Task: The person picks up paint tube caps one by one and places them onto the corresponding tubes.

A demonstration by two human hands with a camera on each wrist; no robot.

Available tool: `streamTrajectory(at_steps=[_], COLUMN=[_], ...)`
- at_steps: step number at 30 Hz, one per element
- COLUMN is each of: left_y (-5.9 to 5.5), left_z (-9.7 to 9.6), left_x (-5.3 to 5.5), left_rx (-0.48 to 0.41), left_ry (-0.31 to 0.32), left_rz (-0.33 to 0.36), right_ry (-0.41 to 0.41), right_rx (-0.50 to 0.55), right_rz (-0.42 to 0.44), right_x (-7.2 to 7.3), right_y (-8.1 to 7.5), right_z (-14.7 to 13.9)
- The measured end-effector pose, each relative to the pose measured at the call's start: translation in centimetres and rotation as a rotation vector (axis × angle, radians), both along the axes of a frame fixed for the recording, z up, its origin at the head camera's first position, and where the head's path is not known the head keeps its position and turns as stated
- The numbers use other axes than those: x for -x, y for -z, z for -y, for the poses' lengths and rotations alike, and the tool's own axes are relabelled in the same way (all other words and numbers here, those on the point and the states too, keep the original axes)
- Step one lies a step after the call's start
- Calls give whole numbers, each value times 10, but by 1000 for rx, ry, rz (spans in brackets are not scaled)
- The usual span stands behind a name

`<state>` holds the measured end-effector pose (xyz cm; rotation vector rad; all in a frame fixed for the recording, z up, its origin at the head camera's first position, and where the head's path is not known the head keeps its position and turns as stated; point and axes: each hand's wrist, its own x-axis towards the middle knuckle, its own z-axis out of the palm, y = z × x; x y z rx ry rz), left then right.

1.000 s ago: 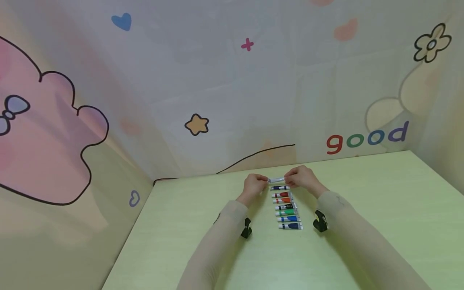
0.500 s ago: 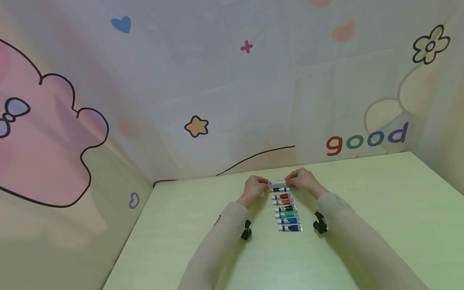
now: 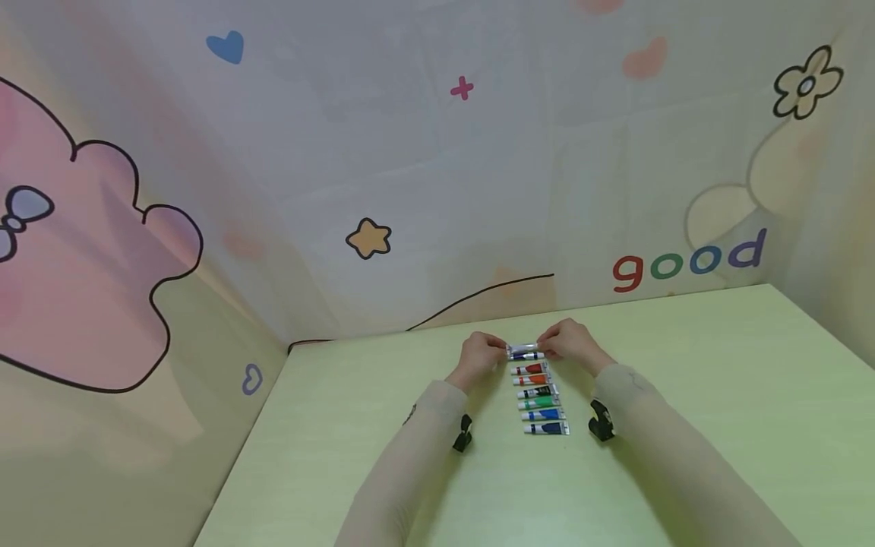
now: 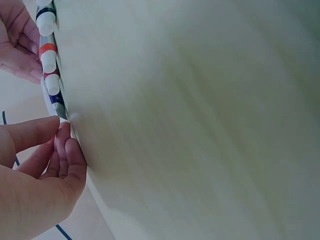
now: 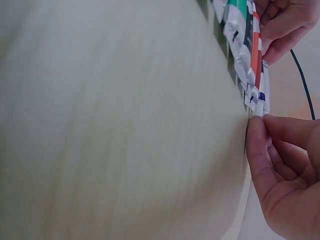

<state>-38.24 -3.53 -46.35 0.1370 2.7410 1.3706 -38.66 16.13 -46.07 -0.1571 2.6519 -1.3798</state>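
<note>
A white paint tube (image 3: 524,347) lies at the far end of a column of paint tubes, close against a purple paint tube (image 3: 526,355). My left hand (image 3: 481,357) pinches its left end between thumb and fingers, and my right hand (image 3: 570,342) pinches its right end. In the left wrist view, the left hand (image 4: 47,165) has its fingertips at the tube ends, which are partly hidden. Seen from the right wrist, the right hand (image 5: 287,165) has thumb and finger right by a white cap (image 5: 259,107).
Nearer me in the column lie a red tube (image 3: 530,369), an orange tube (image 3: 532,380), a black tube (image 3: 538,393), a green tube (image 3: 540,404) and two blue tubes (image 3: 543,415). All rest on a pale green table (image 3: 383,410). A printed cloth (image 3: 451,190) hangs behind it.
The white tube has come down and toward me, now close against the purple tube. Both hands have moved slightly with it and keep their pinch. The other tubes stay in place.
</note>
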Motion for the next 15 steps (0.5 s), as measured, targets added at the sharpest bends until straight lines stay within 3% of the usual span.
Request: streamTrajectory(at_steps=[8, 15], left_y=[4, 1], left_z=[3, 0], left_x=[2, 4], left_rx=[-8, 7], left_ry=[0, -5], left_rz=[3, 5], right_ry=[16, 23], right_rx=[6, -13], right_rz=[11, 3], right_x=[0, 0], right_y=[5, 2], right_z=[3, 2])
